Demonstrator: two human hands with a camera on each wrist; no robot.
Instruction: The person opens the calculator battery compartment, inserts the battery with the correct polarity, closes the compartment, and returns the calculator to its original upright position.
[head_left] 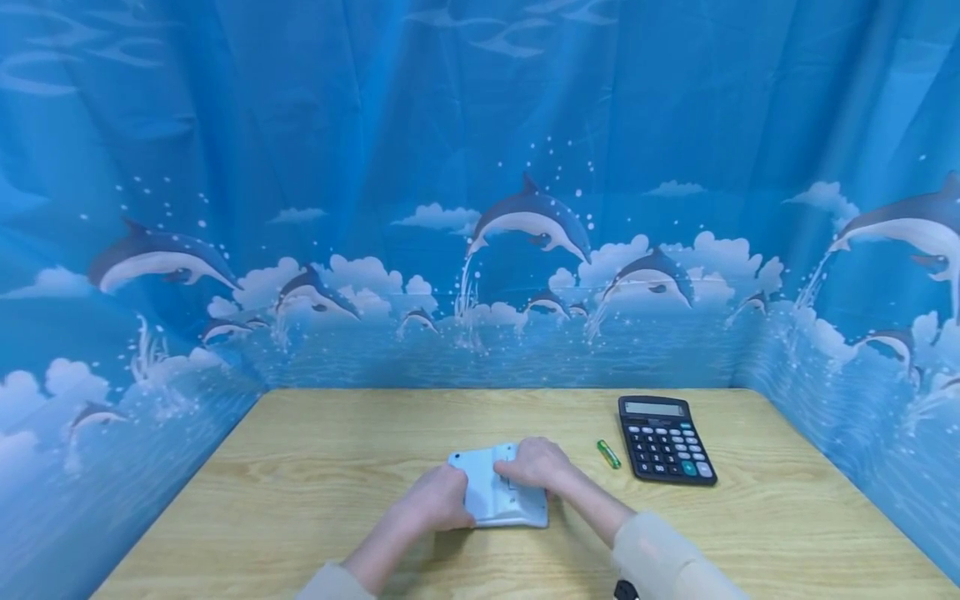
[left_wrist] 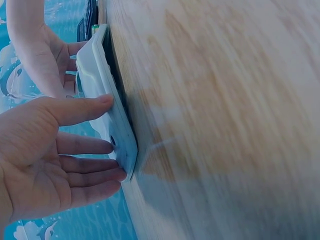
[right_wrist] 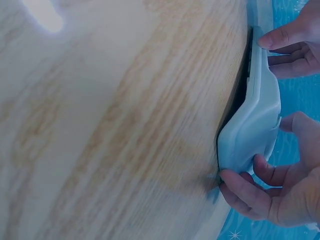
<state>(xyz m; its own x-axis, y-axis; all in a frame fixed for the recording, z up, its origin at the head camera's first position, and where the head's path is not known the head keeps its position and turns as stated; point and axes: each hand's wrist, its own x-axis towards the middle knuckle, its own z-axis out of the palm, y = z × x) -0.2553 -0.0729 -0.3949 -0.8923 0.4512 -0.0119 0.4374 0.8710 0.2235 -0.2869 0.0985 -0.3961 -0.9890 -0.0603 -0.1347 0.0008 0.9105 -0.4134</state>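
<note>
A pale blue-white device lies with its back side up on the table, small holes showing in its back. My left hand holds its left edge; in the left wrist view the left hand's thumb and fingertips touch the casing. My right hand is on its upper right part. In the right wrist view the right hand has its thumb and fingers against the near end of the casing.
A black calculator lies at the right of the wooden table, display up. Between it and my right hand is a green battery. A blue curtain with dolphins surrounds the table's back and sides.
</note>
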